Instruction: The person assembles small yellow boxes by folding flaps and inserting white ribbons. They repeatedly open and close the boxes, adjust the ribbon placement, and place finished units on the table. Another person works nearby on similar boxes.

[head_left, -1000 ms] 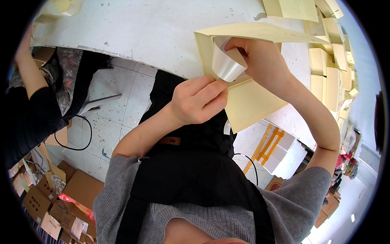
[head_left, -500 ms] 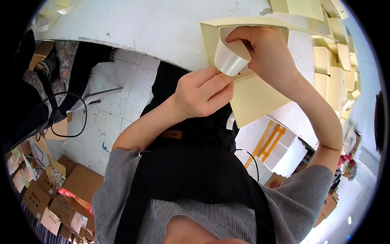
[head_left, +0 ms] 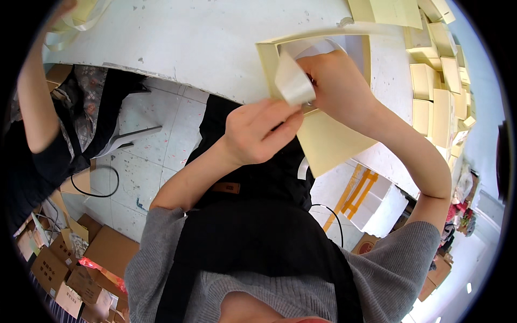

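A pale yellow open box (head_left: 266,67) stands near the table's front edge, its flap (head_left: 331,140) hanging toward me. A wide, glossy cream ribbon (head_left: 293,83) curves up out of its near side, slightly blurred. My left hand (head_left: 256,132) pinches the ribbon's lower part between thumb and fingers at the box's near left corner. Over the box opening, my right hand (head_left: 342,86) is closed, with curled fingers against the ribbon; its fingertips are mostly hidden behind the ribbon and knuckles.
Many pale yellow boxes (head_left: 444,107) are stacked along the right of the white table (head_left: 188,43). More cream ribbon (head_left: 67,35) lies at the far left, beside another person's arm (head_left: 37,102). Cardboard boxes (head_left: 110,245) sit on the floor at lower left.
The ribbon loop has folded over and narrowed between my hands. Both hands and the box have shifted slightly left in view. Another person's arm has come in at the left.
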Action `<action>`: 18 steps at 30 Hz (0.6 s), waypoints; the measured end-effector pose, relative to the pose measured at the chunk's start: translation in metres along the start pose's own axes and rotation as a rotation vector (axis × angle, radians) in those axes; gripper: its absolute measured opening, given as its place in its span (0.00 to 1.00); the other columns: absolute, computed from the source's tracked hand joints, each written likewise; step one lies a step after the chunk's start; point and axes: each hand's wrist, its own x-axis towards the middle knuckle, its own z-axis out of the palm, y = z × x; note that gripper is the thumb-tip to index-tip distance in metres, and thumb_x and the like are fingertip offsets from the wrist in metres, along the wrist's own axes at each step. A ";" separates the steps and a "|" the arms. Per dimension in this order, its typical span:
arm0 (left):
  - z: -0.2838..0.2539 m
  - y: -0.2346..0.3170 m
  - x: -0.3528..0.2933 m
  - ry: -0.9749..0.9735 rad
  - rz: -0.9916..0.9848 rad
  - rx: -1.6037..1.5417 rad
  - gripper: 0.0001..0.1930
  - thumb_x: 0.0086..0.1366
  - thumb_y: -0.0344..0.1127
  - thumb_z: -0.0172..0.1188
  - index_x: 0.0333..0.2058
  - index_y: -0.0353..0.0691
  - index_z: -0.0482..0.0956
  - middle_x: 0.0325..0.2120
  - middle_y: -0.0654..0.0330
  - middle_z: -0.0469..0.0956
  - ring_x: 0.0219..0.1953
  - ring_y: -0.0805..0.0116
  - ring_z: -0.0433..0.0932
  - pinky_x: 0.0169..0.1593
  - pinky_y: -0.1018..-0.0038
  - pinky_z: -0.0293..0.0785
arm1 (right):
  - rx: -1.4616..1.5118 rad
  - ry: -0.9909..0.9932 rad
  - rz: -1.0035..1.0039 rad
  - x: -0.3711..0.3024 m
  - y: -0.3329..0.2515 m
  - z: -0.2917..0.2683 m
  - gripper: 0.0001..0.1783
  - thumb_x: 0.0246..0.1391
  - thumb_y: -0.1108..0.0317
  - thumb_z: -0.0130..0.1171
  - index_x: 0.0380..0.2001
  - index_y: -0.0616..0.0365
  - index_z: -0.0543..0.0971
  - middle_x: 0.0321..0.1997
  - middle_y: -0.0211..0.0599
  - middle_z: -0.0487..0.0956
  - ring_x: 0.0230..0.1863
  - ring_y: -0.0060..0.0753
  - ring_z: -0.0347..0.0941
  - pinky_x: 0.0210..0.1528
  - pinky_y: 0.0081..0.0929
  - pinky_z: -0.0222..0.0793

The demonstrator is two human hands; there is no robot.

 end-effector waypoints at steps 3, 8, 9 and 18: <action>-0.002 0.008 -0.010 0.164 -0.286 -0.138 0.12 0.50 0.33 0.69 0.21 0.39 0.73 0.26 0.60 0.75 0.22 0.69 0.74 0.22 0.80 0.69 | 0.096 0.000 0.049 0.002 -0.001 -0.001 0.07 0.43 0.79 0.57 0.28 0.63 0.81 0.24 0.45 0.80 0.27 0.46 0.77 0.32 0.35 0.72; -0.005 0.025 -0.020 -0.178 -0.195 0.110 0.13 0.50 0.34 0.72 0.22 0.38 0.74 0.16 0.62 0.72 0.15 0.68 0.71 0.18 0.77 0.66 | 0.092 -0.121 0.162 0.009 -0.006 -0.004 0.07 0.43 0.77 0.57 0.29 0.64 0.81 0.25 0.45 0.80 0.30 0.47 0.77 0.33 0.36 0.72; -0.002 0.027 -0.018 -0.184 -0.207 0.143 0.13 0.49 0.34 0.72 0.22 0.38 0.74 0.16 0.62 0.72 0.15 0.69 0.71 0.18 0.77 0.66 | 0.072 -0.169 0.164 0.009 -0.007 -0.004 0.07 0.43 0.76 0.57 0.29 0.64 0.81 0.25 0.45 0.79 0.30 0.47 0.77 0.33 0.36 0.72; 0.013 0.017 0.004 -0.145 -0.337 0.318 0.12 0.54 0.42 0.67 0.26 0.41 0.75 0.12 0.65 0.68 0.11 0.71 0.68 0.15 0.76 0.62 | 0.398 -0.240 0.360 0.018 0.012 -0.013 0.09 0.44 0.73 0.57 0.29 0.66 0.81 0.25 0.41 0.80 0.29 0.35 0.78 0.31 0.32 0.70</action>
